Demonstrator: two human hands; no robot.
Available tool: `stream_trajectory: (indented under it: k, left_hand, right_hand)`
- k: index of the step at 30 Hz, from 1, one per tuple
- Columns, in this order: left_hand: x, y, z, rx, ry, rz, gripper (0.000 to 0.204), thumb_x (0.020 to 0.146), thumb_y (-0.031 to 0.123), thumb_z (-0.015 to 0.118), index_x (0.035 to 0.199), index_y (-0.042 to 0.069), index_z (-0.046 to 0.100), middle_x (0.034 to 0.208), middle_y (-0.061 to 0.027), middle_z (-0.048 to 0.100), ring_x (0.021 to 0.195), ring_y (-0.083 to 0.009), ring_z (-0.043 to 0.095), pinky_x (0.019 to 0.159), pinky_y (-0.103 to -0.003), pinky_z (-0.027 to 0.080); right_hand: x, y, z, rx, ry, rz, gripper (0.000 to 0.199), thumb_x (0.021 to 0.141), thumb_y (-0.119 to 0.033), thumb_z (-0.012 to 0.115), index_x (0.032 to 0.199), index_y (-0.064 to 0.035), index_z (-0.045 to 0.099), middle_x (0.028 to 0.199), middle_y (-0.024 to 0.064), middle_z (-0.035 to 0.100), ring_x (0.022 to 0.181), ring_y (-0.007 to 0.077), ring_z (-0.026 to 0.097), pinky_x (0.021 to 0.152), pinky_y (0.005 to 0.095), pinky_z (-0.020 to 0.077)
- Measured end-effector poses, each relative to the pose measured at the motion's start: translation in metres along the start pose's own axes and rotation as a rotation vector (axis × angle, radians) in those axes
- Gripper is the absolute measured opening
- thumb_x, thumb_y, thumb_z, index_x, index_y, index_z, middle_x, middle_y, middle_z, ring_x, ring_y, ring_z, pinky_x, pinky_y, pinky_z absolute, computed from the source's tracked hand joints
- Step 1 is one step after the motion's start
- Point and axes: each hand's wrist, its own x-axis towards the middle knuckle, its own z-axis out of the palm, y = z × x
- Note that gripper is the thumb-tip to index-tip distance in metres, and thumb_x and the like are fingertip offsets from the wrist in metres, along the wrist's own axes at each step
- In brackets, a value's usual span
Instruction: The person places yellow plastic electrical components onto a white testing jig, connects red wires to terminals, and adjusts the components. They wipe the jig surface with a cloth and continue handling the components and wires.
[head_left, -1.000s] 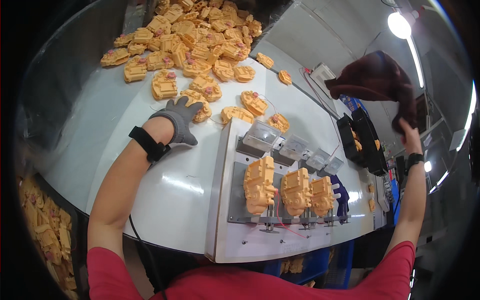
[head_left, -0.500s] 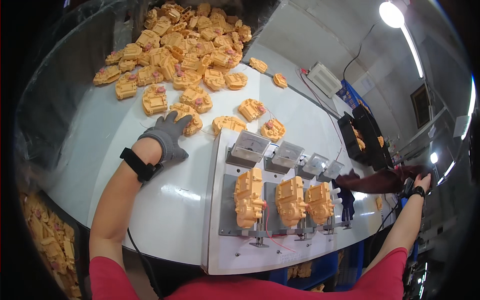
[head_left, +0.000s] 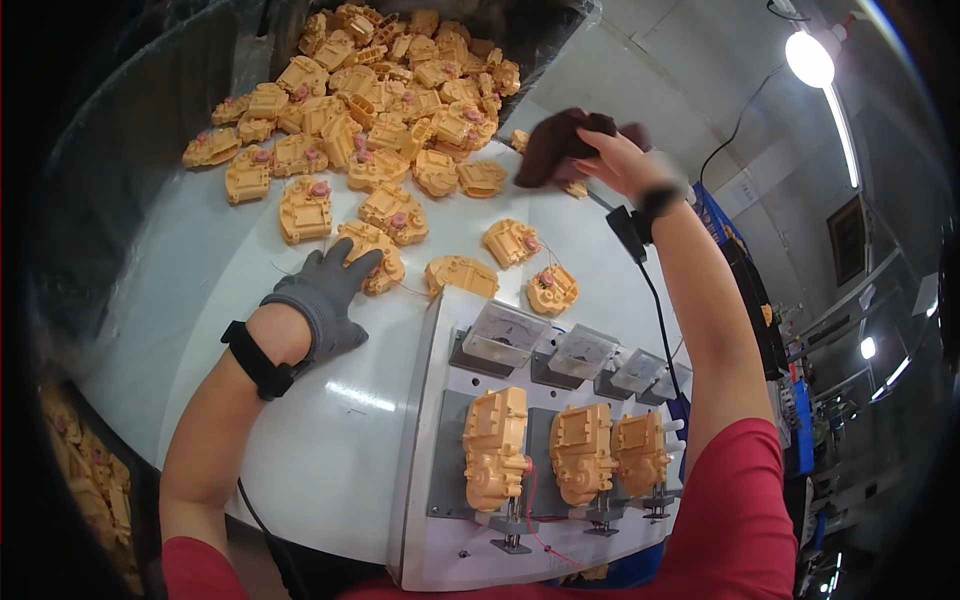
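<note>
My left hand [head_left: 322, 295], in a grey glove, rests on the table with its fingers spread, fingertips touching a yellow plastic gear housing [head_left: 382, 274]. More such housings, some with pink round parts and thin wires, lie around it. Up at the far right, my bare right hand [head_left: 620, 163] grips a dark maroon cloth [head_left: 556, 150], held over the far part of the table. The cloth and wrist are slightly blurred. In front of me a white test stand [head_left: 408, 500] carries three upright yellow housings [head_left: 493, 445], with a red wire by the leftmost one.
A large heap of yellow housings [head_left: 400, 90] fills the far side of the table. Clear-covered meters [head_left: 505, 333] line the stand's back. A black cable [head_left: 655, 300] hangs from my right wrist. More housings [head_left: 95, 470] lie in a container at the lower left.
My right hand has swung from the far right, up and leftward, carrying the maroon cloth over the table's far part. My left hand has stayed on the same housing.
</note>
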Motion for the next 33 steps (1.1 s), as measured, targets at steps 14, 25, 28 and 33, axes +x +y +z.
stream_trajectory:
  k: [14,25,28,33]
  left_hand:
    - [-0.001,-0.005,-0.003,0.049,-0.013,0.03,0.097,0.071,0.038,0.081,0.151,0.02,0.03,0.154,-0.0197,0.029,0.142,-0.036,0.03,0.114,-0.041,0.034]
    - [0.001,-0.001,-0.001,0.06,0.072,0.119,0.094,0.07,0.033,0.081,0.15,0.021,0.032,0.15,-0.0236,0.033,0.139,-0.038,0.034,0.111,-0.042,0.037]
    - [0.001,0.001,-0.002,0.109,0.091,0.123,0.092,0.071,0.034,0.08,0.149,0.021,0.033,0.149,-0.0215,0.036,0.139,-0.038,0.033,0.113,-0.043,0.035]
    - [0.004,-0.001,0.0,0.142,0.101,0.149,0.089,0.073,0.036,0.078,0.149,0.022,0.033,0.149,-0.019,0.037,0.141,-0.0385,0.031,0.115,-0.046,0.032]
  right_hand:
    - [-0.061,-0.182,0.047,0.523,-0.234,-0.483,0.028,0.101,-0.019,0.046,0.123,-0.0028,0.054,0.128,0.0161,0.057,0.121,0.032,0.053,0.108,0.0481,0.0372]
    - [-0.187,-0.104,-0.25,-0.281,0.835,-0.725,0.036,0.095,-0.017,0.059,0.127,-0.0002,0.055,0.118,0.0153,0.065,0.106,0.0274,0.064,0.092,0.0383,0.0516]
    - [-0.238,-0.076,-0.276,-0.366,1.075,-0.643,0.041,0.093,-0.019,0.063,0.128,0.0017,0.055,0.117,0.0133,0.065,0.106,0.0252,0.064,0.089,0.0351,0.0518]
    - [-0.296,-0.066,-0.341,0.232,1.394,-0.705,0.05,0.088,-0.028,0.071,0.121,0.0071,0.06,0.119,0.0113,0.064,0.106,0.0203,0.063,0.091,0.0304,0.0506]
